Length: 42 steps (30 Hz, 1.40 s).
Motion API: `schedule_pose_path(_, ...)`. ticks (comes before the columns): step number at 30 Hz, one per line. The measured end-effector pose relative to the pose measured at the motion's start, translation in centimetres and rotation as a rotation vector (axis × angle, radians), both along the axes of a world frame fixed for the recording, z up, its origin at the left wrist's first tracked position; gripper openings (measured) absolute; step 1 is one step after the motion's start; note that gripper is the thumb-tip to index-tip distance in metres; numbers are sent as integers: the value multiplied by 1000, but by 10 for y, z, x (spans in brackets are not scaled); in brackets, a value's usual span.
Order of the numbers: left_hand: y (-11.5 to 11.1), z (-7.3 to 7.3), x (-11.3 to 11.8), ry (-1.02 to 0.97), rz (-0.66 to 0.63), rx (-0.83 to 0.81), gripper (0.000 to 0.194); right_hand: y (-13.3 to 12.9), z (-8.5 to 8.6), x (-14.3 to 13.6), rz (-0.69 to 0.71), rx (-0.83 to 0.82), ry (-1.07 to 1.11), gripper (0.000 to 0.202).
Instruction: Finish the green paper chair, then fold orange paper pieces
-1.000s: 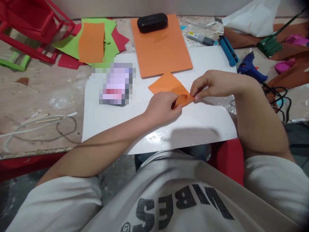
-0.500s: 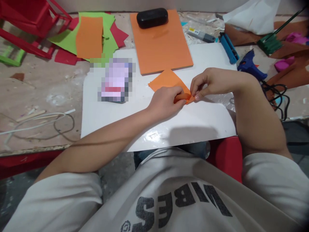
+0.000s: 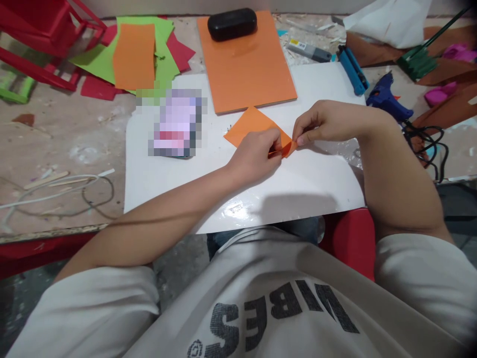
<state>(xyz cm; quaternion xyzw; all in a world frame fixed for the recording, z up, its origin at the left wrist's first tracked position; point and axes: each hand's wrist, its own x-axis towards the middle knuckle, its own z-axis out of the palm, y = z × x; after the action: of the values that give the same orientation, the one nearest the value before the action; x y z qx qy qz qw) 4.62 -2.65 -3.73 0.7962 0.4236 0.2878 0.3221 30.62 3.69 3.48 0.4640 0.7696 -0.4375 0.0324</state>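
A small orange sheet of paper lies at an angle on the white board, its near right edge folded up. My left hand pinches that near edge between thumb and fingers and covers part of the sheet. At the right corner, my right hand holds the paper's tip between thumb and fingertips. Both hands are closed on the same sheet. Just beyond it lies a stack of larger orange sheets with a black case on top.
A blurred-out phone lies left of my hands. Green sheets and a red chair-like model are farther left. On the right are a grey cutter, a blue cutter, a blue glue gun and black cable.
My left thumb and fingers have drawn closer together on the folded edge. My right hand has shifted slightly up and left with the paper's corner.
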Motion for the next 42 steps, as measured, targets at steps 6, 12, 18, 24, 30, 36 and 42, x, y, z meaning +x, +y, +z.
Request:
schedule_pose_path(6, -1, 0, 2, 35, -20, 39, 42, 2, -4, -2, -5, -15, -18, 24)
schedule_pose_path(12, -3, 0, 0, 116, 17, 49, 35, 4, -8, -1, -25, -18, -28, 34)
schedule_pose_path(18, -3, -4, -5, 94, 15, 72, 27, 2, -7, -4, -47, -3, -34, 28)
schedule_pose_path(24, -5, -2, -16, 93, -22, 73, 48, -1, -6, -5, -44, -2, -17, 36)
schedule_pose_path(30, -1, 5, -26, 262, -74, 214, 31, -1, -10, -6, -54, -9, 9, 34)
schedule_pose_path(36, 1, 12, -29, 381, -274, 273, 33, -2, -6, -11, -77, 29, -42, 19)
schedule_pose_path(42, -7, 25, -36, 530, -355, 411, 37, -3, -5, -12, -63, 61, -99, 7)
